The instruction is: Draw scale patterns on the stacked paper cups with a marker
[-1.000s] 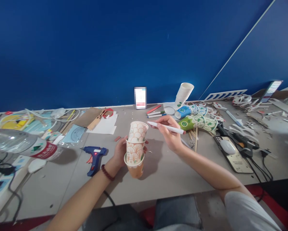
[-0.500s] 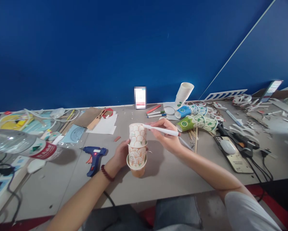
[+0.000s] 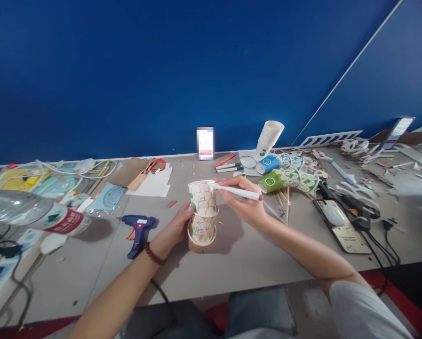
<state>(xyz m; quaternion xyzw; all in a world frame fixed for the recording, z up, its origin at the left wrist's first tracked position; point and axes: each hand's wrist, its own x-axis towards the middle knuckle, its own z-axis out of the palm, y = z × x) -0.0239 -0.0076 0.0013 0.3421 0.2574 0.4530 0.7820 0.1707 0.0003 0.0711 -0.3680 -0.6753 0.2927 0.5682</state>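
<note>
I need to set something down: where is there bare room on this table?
The table is bare along its near edge, between the cup stack and the right forearm. Another patch lies between the power strip and the left forearm. It is crowded behind the bottle and beyond the phone under the mouse.

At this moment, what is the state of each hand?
Left hand: closed, holding the stacked paper cups.
Right hand: closed, holding a white marker.

You face a deep blue wall, brighter low in the middle, a pale seam slanting across its right side, with a grey counter running along it.
</note>
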